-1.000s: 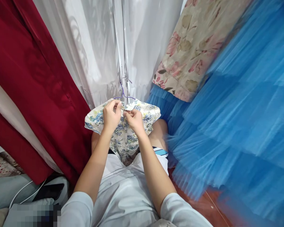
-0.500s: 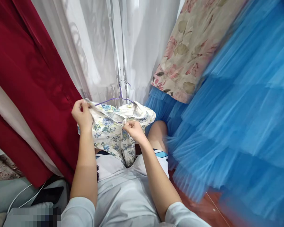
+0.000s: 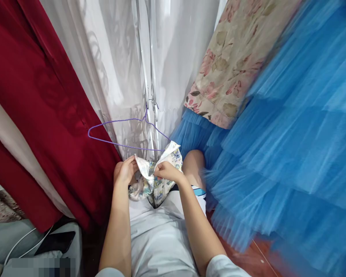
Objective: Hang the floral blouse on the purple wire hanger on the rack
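A white garment (image 3: 163, 192) with blue and yellow flowers hangs bunched over my lap. My left hand (image 3: 127, 171) pinches its left edge, near the shoulder. Further right, my right hand (image 3: 168, 172) grips the cloth near the middle opening. A purple wire hanger (image 3: 115, 121) stands above the garment; its left arm is bare, and its right end goes into the garment's right shoulder. The hanger's hook is up against white metal bars (image 3: 151, 77).
Dark red cloth (image 3: 66, 115) hangs on the left, white curtains (image 3: 178, 50) behind. To the right are a beige floral cloth (image 3: 219, 80) and a layered blue tulle skirt (image 3: 276, 154). A dark phone-like object (image 3: 56, 241) and a white cable (image 3: 20, 240) lie at lower left.
The garment's left shoulder has come off the hanger, whose left arm now shows. My left hand has moved right and down with the cloth; my right hand has moved slightly down.
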Available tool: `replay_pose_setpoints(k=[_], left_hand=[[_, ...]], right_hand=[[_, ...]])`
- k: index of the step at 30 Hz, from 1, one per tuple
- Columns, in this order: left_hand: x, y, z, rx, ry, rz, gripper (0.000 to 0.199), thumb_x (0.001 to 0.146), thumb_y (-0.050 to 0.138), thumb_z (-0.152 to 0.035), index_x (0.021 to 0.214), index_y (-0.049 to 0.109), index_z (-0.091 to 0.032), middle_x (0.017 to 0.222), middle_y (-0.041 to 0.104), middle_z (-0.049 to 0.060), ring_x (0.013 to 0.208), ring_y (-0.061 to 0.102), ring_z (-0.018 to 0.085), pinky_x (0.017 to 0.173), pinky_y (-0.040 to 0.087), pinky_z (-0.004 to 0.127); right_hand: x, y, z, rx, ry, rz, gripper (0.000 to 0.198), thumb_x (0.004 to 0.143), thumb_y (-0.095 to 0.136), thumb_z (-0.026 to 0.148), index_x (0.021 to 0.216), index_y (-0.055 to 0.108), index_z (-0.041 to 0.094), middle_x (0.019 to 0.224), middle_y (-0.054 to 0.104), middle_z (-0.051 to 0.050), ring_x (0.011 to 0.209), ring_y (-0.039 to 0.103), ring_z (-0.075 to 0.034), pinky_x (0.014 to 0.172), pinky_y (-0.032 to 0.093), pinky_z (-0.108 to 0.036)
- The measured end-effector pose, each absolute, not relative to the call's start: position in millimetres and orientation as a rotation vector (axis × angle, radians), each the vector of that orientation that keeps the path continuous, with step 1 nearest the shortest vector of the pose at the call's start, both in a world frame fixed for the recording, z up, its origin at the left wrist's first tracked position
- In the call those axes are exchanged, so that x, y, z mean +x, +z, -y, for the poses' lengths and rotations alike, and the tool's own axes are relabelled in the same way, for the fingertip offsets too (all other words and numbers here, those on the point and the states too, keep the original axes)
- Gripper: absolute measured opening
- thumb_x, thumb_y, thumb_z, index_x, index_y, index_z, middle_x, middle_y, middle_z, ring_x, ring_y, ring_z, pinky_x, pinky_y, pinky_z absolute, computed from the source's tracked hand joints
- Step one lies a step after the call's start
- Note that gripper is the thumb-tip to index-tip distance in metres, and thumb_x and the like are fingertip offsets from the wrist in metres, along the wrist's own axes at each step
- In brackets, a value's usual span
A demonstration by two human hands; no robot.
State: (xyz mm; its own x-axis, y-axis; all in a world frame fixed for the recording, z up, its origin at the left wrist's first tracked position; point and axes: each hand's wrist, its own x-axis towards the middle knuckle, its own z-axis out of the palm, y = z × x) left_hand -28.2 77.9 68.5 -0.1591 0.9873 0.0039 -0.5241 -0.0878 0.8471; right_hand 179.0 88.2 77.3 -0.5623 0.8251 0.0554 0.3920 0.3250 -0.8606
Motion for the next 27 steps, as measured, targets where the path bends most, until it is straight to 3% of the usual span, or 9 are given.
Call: replay_pose_setpoints(k=[4, 6, 9, 13, 17, 20, 23, 25, 27], left_hand=[[8, 92, -62, 1.216, 1.317, -0.78, 0.021, 0.078, 0.069, -0.035, 0.085, 0.066, -0.016, 0.083, 0.066, 0.005, 0.075, 0.061, 0.016, 0.071, 0.048, 0.027], [21, 102, -56, 1.469, 1.228, -0.833, 0.022, 0.081, 0.068, -0.038, 0.087, 0.069, -0.017, 0.084, 0.065, 0.005, 0.078, 0.06, 0.017, 0.074, 0.046, 0.027], [30, 104, -55, 1.722, 1.232, -0.908, 0.023, 0.082, 0.068, -0.039, 0.092, 0.073, -0.019, 0.091, 0.066, 0.005, 0.089, 0.059, 0.02, 0.082, 0.045, 0.029], [34, 83, -53, 1.566, 1.099, -0.801, 0.04, 0.089, 0.057, -0.051, 0.108, 0.07, -0.019, 0.106, 0.067, 0.009, 0.105, 0.059, 0.024, 0.093, 0.044, 0.035], [35, 58, -46, 1.507, 0.958, -0.708, 0.049, 0.081, 0.069, -0.048, 0.12, 0.062, -0.02, 0.119, 0.063, 0.01, 0.115, 0.055, 0.025, 0.1, 0.041, 0.035], [28, 54, -40, 1.6, 0.86, -0.773, 0.034, 0.078, 0.073, -0.043, 0.1, 0.064, -0.018, 0.091, 0.065, 0.005, 0.091, 0.061, 0.02, 0.081, 0.047, 0.03], [19, 66, -30, 1.6, 0.794, -0.799, 0.032, 0.083, 0.067, -0.048, 0.081, 0.058, -0.017, 0.065, 0.053, -0.001, 0.057, 0.049, 0.012, 0.055, 0.038, 0.024], [17, 82, -18, 1.573, 0.861, -0.771, 0.032, 0.086, 0.062, -0.049, 0.086, 0.057, -0.017, 0.068, 0.052, -0.001, 0.054, 0.046, 0.011, 0.053, 0.036, 0.024], [18, 99, -5, 1.577, 0.998, -0.766, 0.028, 0.09, 0.057, -0.047, 0.091, 0.056, -0.019, 0.076, 0.054, 0.0, 0.063, 0.05, 0.012, 0.061, 0.041, 0.025]], right_hand=[[187, 77, -80, -0.814, 1.202, 2.203, 0.03, 0.061, 0.073, 0.02, 0.09, 0.065, 0.016, 0.083, 0.065, -0.001, 0.08, 0.058, -0.017, 0.068, 0.044, -0.024], [189, 81, -73, -0.662, 1.306, 2.229, 0.029, 0.066, 0.074, 0.024, 0.091, 0.063, 0.017, 0.086, 0.063, 0.0, 0.083, 0.057, -0.017, 0.071, 0.044, -0.025], [191, 88, -65, -0.681, 1.358, 2.133, 0.018, 0.077, 0.066, 0.033, 0.08, 0.059, 0.017, 0.073, 0.055, 0.002, 0.069, 0.049, -0.013, 0.063, 0.04, -0.023], [205, 103, -54, -0.69, 1.429, 2.036, 0.031, 0.081, 0.064, 0.041, 0.066, 0.053, 0.016, 0.059, 0.041, 0.005, 0.055, 0.034, -0.009, 0.053, 0.029, -0.022], [242, 126, -47, -0.681, 1.416, 1.899, 0.031, 0.078, 0.068, 0.043, 0.072, 0.064, 0.013, 0.062, 0.054, 0.001, 0.056, 0.045, -0.011, 0.055, 0.035, -0.023], [276, 142, -54, -0.804, 1.279, 1.787, 0.032, 0.072, 0.074, 0.043, 0.066, 0.066, 0.012, 0.059, 0.057, 0.0, 0.053, 0.047, -0.011, 0.052, 0.035, -0.024], [302, 153, -70, -0.899, 1.207, 1.74, 0.032, 0.068, 0.078, 0.042, 0.068, 0.069, 0.012, 0.06, 0.061, -0.002, 0.052, 0.051, -0.013, 0.052, 0.038, -0.025], [309, 156, -85, -0.927, 1.151, 1.731, 0.031, 0.066, 0.079, 0.042, 0.077, 0.073, 0.013, 0.067, 0.066, -0.004, 0.058, 0.057, -0.017, 0.056, 0.043, -0.027], [307, 156, -104, -0.898, 1.039, 1.704, 0.029, 0.066, 0.079, 0.041, 0.078, 0.074, 0.015, 0.073, 0.069, -0.005, 0.065, 0.06, -0.019, 0.061, 0.047, -0.029]])
